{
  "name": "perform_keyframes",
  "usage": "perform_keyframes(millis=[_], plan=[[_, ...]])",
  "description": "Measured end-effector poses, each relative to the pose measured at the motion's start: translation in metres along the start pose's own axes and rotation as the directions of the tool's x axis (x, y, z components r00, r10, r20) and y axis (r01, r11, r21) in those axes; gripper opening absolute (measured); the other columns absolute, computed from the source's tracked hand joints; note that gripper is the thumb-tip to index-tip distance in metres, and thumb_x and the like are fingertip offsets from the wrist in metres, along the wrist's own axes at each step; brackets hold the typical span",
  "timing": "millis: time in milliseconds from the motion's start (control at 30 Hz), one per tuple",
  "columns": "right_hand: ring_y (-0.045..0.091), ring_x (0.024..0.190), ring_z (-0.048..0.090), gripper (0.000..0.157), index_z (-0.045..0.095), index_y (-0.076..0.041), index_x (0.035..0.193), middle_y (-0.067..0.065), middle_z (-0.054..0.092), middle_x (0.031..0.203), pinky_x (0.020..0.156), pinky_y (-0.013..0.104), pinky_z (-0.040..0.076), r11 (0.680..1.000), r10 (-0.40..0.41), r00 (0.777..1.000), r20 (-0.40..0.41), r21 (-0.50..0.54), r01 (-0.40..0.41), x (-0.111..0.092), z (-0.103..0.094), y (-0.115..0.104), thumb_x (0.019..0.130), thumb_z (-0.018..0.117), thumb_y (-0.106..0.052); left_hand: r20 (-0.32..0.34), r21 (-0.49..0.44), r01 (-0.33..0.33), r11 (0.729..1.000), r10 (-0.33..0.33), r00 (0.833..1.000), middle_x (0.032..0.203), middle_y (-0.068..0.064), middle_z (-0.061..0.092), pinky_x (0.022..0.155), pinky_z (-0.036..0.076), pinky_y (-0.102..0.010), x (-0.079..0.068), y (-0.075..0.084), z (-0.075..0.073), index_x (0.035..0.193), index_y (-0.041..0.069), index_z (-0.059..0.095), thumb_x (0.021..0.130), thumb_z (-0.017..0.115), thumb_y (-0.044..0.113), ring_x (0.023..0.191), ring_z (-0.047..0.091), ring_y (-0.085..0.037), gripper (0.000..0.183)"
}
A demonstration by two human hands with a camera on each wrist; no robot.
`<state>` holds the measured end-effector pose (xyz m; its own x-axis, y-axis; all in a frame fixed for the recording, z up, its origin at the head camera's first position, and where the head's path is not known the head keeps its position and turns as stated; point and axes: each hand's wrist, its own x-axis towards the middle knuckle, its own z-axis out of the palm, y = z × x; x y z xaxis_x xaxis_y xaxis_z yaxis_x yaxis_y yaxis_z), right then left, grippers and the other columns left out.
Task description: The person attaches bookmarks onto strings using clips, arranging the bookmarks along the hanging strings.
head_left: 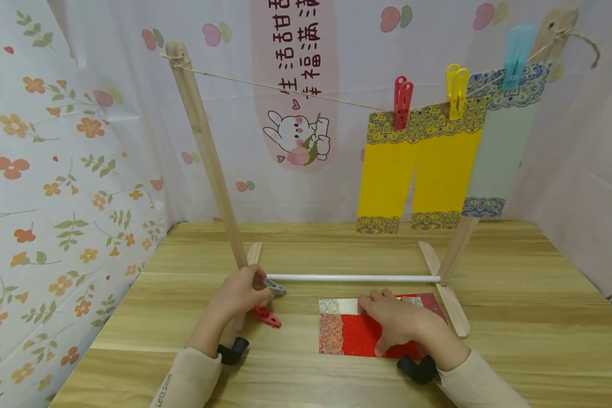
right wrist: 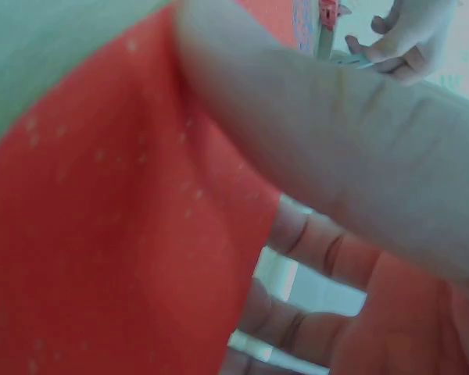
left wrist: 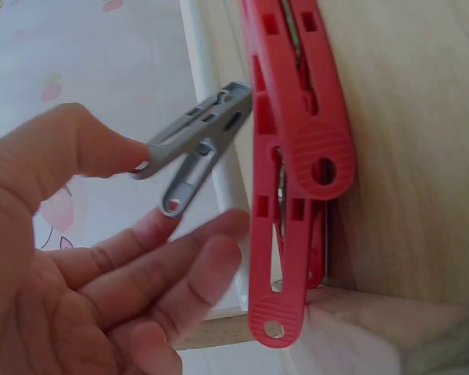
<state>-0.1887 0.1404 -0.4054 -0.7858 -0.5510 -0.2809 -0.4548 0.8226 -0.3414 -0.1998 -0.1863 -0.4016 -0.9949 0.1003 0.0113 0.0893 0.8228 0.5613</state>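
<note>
Fingers first: my left hand pinches the gray clothespin by its handle ends, thumb on one, fingertip on the other. My right hand grips the red patterned strip, thumb at the near edge, fingers toward the far one.

Rest, big to small. Wooden tabletop. Wooden rack on it, white rod joining the posts low, beyond my hands. Twine up top carries two yellow strips plus a pale green strip, all toward the right post. White strip shows past the red one's far edge. Red clothespins lie just beside my left hand.

Risks, my read: pinch is right at the handle tips, so the clothespin could pivot and pop out. Red strip bows by my thumb; squeeze harder and it may crease. White strip could drag along, since the two overlap. Knocking the left post would likely shake the twine.
</note>
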Motion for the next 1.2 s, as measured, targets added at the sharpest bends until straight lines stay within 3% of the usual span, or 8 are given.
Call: perform_keyframes(millis=[133, 267, 400, 600, 733, 967, 1200], plan=[[0.017, 0.097, 0.047, 0.043, 0.055, -0.02, 0.098, -0.005, 0.05, 0.096, 0.078, 0.042, 0.046, 0.993, -0.091, 0.995, -0.04, 0.068, 0.093, 0.002, -0.002, 0.009, 0.071, 0.088, -0.015, -0.006, -0.062, -0.029, 0.998, 0.029, 1.0, 0.101, -0.008, 0.072, 0.083, 0.055, -0.039, 0.001, 0.001, -0.001, 0.107, 0.005, 0.064, 0.082, 0.071, 0.014, 0.093, 0.068, -0.02, 0.028], [0.013, 0.086, 0.048, 0.032, 0.056, -0.018, 0.097, -0.006, 0.052, 0.089, 0.073, 0.029, 0.044, 0.964, -0.2, 0.978, -0.054, 0.166, 0.207, 0.006, -0.007, 0.02, 0.079, 0.081, -0.006, 0.018, -0.099, -0.123, 0.987, 0.126, 0.992, 0.1, -0.005, 0.072, 0.079, 0.054, -0.034, 0.002, -0.001, -0.002, 0.108, 0.005, 0.062, 0.082, 0.071, 0.008, 0.089, 0.066, -0.016, 0.028], [0.011, 0.081, 0.049, 0.026, 0.057, -0.017, 0.1, -0.006, 0.055, 0.088, 0.071, 0.025, 0.045, 0.938, -0.244, 0.968, -0.05, 0.241, 0.249, 0.007, -0.01, 0.027, 0.086, 0.073, -0.001, 0.084, -0.14, -0.235, 0.962, 0.248, 0.965, 0.096, -0.003, 0.07, 0.079, 0.053, -0.034, 0.0, -0.001, -0.005, 0.108, 0.006, 0.06, 0.083, 0.071, 0.004, 0.088, 0.065, -0.013, 0.027], [0.008, 0.08, 0.051, 0.025, 0.06, -0.014, 0.105, -0.003, 0.059, 0.089, 0.071, 0.024, 0.047, 0.908, -0.303, 0.949, -0.09, 0.275, 0.316, 0.007, -0.012, 0.028, 0.09, 0.064, 0.005, 0.143, -0.196, -0.318, 0.928, 0.348, 0.927, 0.096, -0.007, 0.072, 0.08, 0.052, -0.037, -0.002, 0.004, -0.01, 0.108, 0.01, 0.059, 0.084, 0.069, 0.004, 0.084, 0.064, -0.009, 0.027], [0.006, 0.083, 0.052, 0.025, 0.062, -0.015, 0.107, -0.006, 0.06, 0.091, 0.075, 0.024, 0.048, 0.905, -0.312, 0.947, -0.081, 0.278, 0.322, 0.008, -0.013, 0.026, 0.09, 0.063, 0.004, 0.186, -0.22, -0.351, 0.91, 0.393, 0.901, 0.098, -0.004, 0.071, 0.072, 0.051, -0.029, -0.003, 0.008, -0.012, 0.109, 0.013, 0.06, 0.082, 0.067, 0.004, 0.085, 0.064, -0.009, 0.029], [0.006, 0.085, 0.053, 0.024, 0.064, -0.015, 0.107, -0.006, 0.061, 0.092, 0.076, 0.024, 0.049, 0.879, -0.37, 0.923, -0.106, 0.283, 0.385, 0.01, -0.012, 0.025, 0.092, 0.061, 0.004, 0.26, -0.274, -0.374, 0.886, 0.443, 0.858, 0.085, 0.0, 0.066, 0.072, 0.049, -0.032, -0.004, 0.007, -0.01, 0.105, 0.013, 0.06, 0.079, 0.066, 0.001, 0.076, 0.06, -0.01, 0.03], [0.006, 0.084, 0.052, 0.022, 0.064, -0.013, 0.109, -0.005, 0.061, 0.091, 0.076, 0.024, 0.048, 0.87, -0.372, 0.918, -0.139, 0.292, 0.398, 0.01, -0.015, 0.023, 0.093, 0.06, 0.002, 0.286, -0.311, -0.382, 0.87, 0.469, 0.836, 0.073, 0.004, 0.06, 0.06, 0.042, -0.022, -0.005, 0.006, -0.009, 0.105, 0.011, 0.06, 0.076, 0.067, 0.001, 0.066, 0.053, -0.006, 0.031]])
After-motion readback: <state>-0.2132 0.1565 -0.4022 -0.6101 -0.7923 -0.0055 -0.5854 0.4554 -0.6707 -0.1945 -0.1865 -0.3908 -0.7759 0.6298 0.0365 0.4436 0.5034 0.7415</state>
